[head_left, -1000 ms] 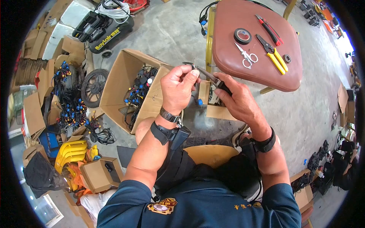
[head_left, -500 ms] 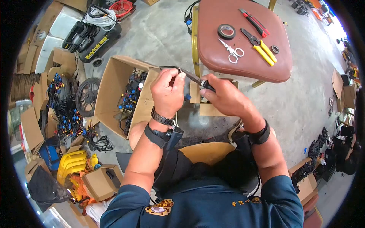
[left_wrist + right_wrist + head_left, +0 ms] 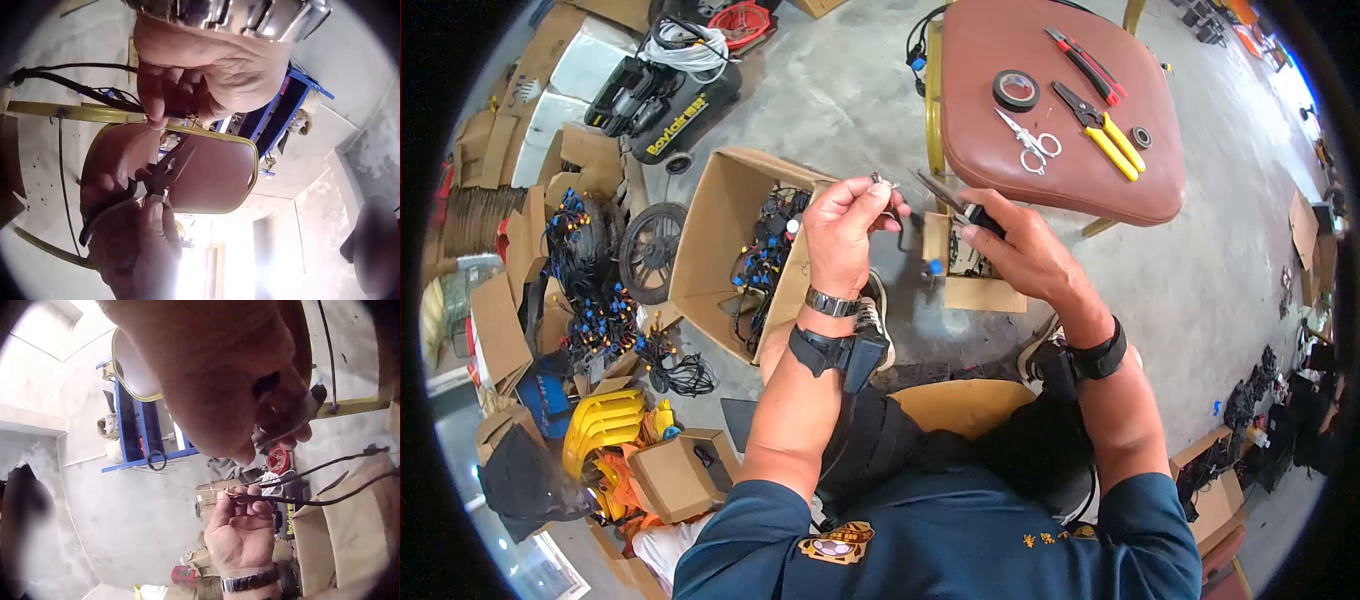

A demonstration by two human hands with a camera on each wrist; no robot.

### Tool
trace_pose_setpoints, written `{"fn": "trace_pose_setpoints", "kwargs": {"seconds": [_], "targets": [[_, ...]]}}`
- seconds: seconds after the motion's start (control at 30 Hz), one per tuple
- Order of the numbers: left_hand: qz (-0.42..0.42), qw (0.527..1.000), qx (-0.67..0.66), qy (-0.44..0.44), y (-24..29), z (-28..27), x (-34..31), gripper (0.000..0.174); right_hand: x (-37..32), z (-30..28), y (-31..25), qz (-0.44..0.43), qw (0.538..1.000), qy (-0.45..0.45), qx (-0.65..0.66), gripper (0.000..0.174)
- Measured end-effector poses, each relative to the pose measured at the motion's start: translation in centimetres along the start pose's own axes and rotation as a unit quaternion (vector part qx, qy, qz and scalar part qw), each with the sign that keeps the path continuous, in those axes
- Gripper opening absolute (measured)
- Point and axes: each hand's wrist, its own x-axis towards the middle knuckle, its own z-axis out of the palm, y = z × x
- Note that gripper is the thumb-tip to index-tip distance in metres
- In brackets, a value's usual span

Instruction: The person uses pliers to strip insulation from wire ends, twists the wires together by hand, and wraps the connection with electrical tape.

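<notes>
My left hand (image 3: 845, 232) pinches the end of a dark cable (image 3: 294, 500) between thumb and fingers; short bare strands show at its tip in the right wrist view. My right hand (image 3: 1032, 245) grips pliers (image 3: 164, 178) by dark handles, and their jaws stand parted in the left wrist view, a short way from the cable end and not touching it. On the brown chair seat (image 3: 1020, 30) lie black tape (image 3: 1016, 90), scissors (image 3: 1030, 142), yellow-handled strippers (image 3: 1108, 140), a red and black cutter (image 3: 1090, 68) and a small dark ring (image 3: 1141, 138).
A cardboard box (image 3: 710, 230) of cables stands beside my left arm, and a smaller box (image 3: 985, 293) sits on the floor below my right hand. Bundled wires (image 3: 590, 270), a wheel (image 3: 652, 252) and an air compressor (image 3: 670, 110) are at the left.
The pliers have come away from the cable end, leaving a gap between them and my left fingers. My left hand still holds the cable. The head view has shifted slightly.
</notes>
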Motion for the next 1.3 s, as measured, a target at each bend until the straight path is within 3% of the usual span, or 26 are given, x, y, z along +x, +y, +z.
{"fn": "trace_pose_setpoints", "kwargs": {"seconds": [0.23,0.73,0.8,0.87,0.93,1.03,1.07,1.17,1.23,1.3], "targets": [[-0.041,0.992,-0.079,-0.089,0.5,-0.5,0.1,0.015,0.7,1.2,0.9,-0.152,0.983,0.078,-0.072,0.042],[-0.057,0.987,-0.118,-0.093,1.4,-0.9,-0.1,0.015,1.6,1.8,0.6,-0.237,0.945,0.133,-0.185,0.046],[-0.059,0.985,-0.128,-0.097,1.4,-1.0,-0.1,0.015,1.0,2.1,0.6,-0.104,0.990,0.098,-0.017,0.041],[-0.056,0.983,-0.140,-0.109,1.7,-1.3,0.0,0.016,1.0,2.4,0.9,0.000,0.985,0.059,0.164,0.038],[-0.051,0.982,-0.135,-0.125,1.9,-1.4,-0.3,0.017,1.4,2.5,1.8,0.072,0.933,0.019,0.351,0.038],[-0.057,0.977,-0.137,-0.155,2.0,-0.7,-1.7,0.017,1.7,3.4,1.6,0.145,0.837,-0.005,0.528,0.045],[-0.061,0.975,-0.135,-0.168,2.0,-0.5,-2.3,0.017,1.8,4.0,1.6,0.138,0.825,-0.024,0.548,0.050],[-0.082,0.966,-0.129,-0.207,2.1,-0.1,-3.5,0.016,2.7,5.6,3.1,0.149,0.837,-0.063,0.523,0.037],[-0.102,0.965,-0.119,-0.209,2.3,0.0,-4.6,0.015,2.9,4.4,1.0,0.158,0.847,-0.085,0.500,0.032],[-0.126,0.967,-0.109,-0.192,2.3,-0.3,-5.8,0.016,3.4,4.7,1.4,0.107,0.861,-0.050,0.495,0.031]]}}
